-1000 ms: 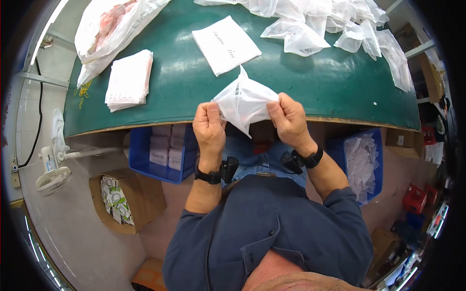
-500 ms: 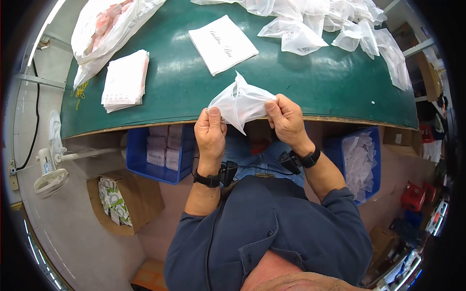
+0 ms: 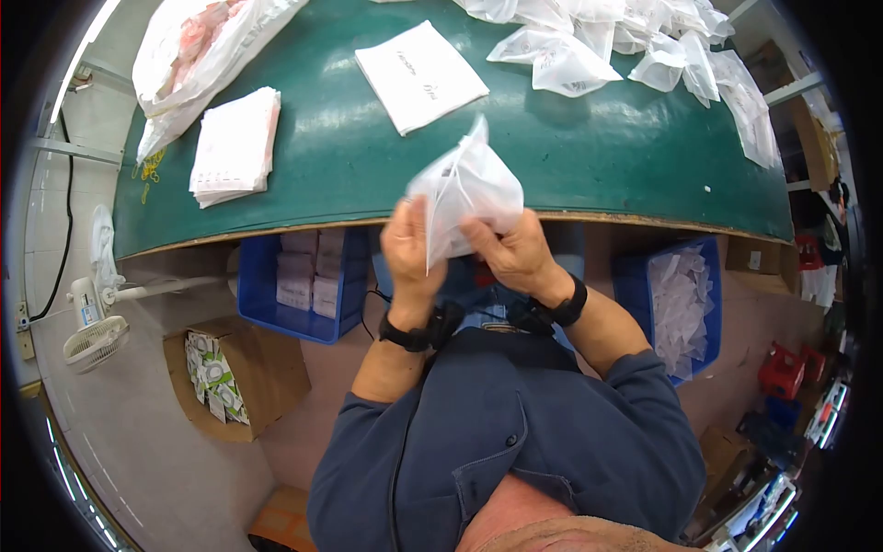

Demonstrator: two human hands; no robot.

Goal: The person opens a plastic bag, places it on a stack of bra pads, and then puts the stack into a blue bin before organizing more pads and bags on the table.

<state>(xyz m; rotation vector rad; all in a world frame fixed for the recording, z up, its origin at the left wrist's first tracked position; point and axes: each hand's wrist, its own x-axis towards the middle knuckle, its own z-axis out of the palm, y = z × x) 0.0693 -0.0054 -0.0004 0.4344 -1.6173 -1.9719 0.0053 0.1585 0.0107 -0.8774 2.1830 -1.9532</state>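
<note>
A translucent white plastic bag (image 3: pixel 478 189) is held up in front of me at the table's near edge, its pointed top standing upward. My left hand (image 3: pixel 412 244) is closed on the bag's left side, slightly blurred. My right hand (image 3: pixel 517 253) grips its lower right side, thumb laid across the front. Beyond the bag, a stack of flat white printed bags (image 3: pixel 421 78) lies on the green table (image 3: pixel 322 156). Whatever is inside the held bag cannot be made out.
Translucent bags (image 3: pixel 575 60) are heaped at the back right. A white stack (image 3: pixel 235 147) and a large plastic sack (image 3: pixel 198 64) sit left. Below the table stand two blue bins (image 3: pixel 345 313) (image 3: pixel 713 345); a carton (image 3: pixel 276 377) and a fan (image 3: pixel 97 340) are at left.
My hands have come closer together, and the bag has gone from stretched sideways to upright and narrower. My right hand has moved left and down, its thumb now over the bag's front.
</note>
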